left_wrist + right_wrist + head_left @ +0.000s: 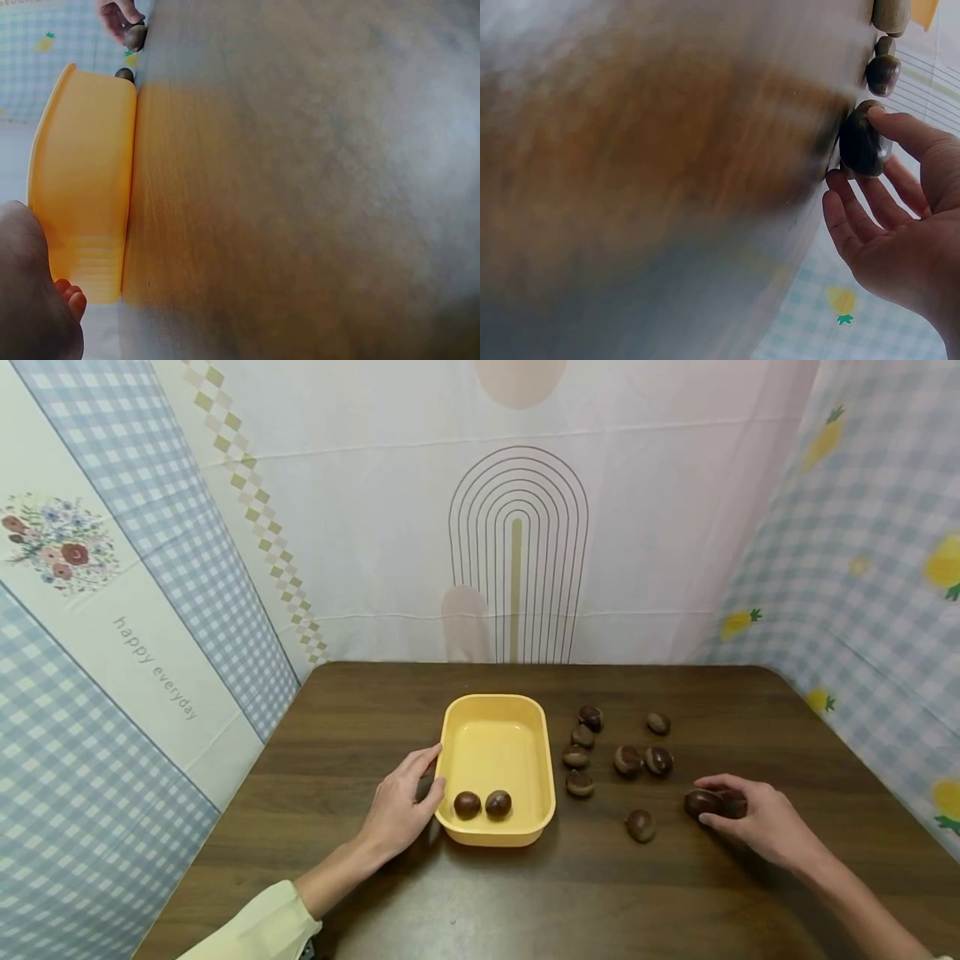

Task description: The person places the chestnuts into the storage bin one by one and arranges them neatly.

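My left hand rests against the left side of a yellow tray, its thumb and index fingertips right at the rim. In the left wrist view the tray's side wall stands beside that hand. Two glossy brown chestnuts lie in the tray's near end. Over at the right, my right hand pinches a dark chestnut between thumb and fingers, low at the table. Another chestnut shows partly behind the fingers. In the right wrist view the thumb lies across the pinched chestnut.
Several loose chestnuts are scattered on the dark wooden table right of the tray, among them a touching pair and a lone near one. Patterned cloth hangs behind the table and along both sides.
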`<state>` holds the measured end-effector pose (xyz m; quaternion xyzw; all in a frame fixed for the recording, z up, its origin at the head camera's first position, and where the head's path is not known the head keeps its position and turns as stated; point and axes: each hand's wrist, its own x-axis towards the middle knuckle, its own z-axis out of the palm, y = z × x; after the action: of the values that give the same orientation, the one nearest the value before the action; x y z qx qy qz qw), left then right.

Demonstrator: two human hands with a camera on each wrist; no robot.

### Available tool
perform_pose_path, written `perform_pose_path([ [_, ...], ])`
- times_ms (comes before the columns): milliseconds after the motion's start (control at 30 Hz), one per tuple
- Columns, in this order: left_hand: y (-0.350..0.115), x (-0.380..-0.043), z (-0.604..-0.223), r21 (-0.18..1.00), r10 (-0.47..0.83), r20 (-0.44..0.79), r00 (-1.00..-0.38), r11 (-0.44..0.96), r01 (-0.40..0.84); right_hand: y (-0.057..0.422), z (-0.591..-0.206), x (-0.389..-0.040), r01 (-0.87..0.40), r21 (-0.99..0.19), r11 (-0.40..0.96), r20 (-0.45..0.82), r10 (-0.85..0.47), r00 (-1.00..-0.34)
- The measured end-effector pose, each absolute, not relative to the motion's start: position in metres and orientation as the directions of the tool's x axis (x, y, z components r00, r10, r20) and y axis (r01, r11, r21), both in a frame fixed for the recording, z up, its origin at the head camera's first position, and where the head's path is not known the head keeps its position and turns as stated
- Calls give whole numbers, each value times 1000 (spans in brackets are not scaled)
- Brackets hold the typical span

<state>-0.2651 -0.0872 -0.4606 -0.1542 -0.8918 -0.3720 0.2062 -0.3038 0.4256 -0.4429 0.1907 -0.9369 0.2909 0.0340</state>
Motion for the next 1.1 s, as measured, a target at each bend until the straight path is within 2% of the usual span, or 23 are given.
perform_pose_path([
  [1100,-86,-264,-461,593,117,487,-866,683,426,423,-441,-306,-354,-569,742,157,-324,-933],
])
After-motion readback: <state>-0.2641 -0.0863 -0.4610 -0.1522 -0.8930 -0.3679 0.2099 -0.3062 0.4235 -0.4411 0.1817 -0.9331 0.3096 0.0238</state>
